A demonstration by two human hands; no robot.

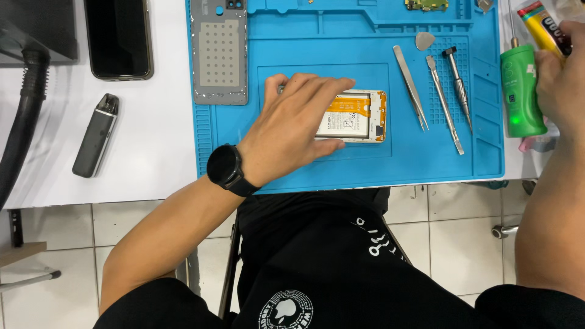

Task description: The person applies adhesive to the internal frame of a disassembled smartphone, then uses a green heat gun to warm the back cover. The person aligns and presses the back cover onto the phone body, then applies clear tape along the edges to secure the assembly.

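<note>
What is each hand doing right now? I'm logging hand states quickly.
Left hand: open, fingers spread, resting on the opened phone.
Right hand: closed around a small tube.

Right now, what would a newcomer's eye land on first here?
The bright blue repair mat fills the desk's middle, and on it the left hand covers an opened phone with its battery and orange flex exposed. At the far right, the right hand grips a yellow glue tube beside a green bottle.

Hands, two, bare
Left hand lay palm down, fingers spread, forearm angled up from lower left; right hand was curled at the right edge
</note>
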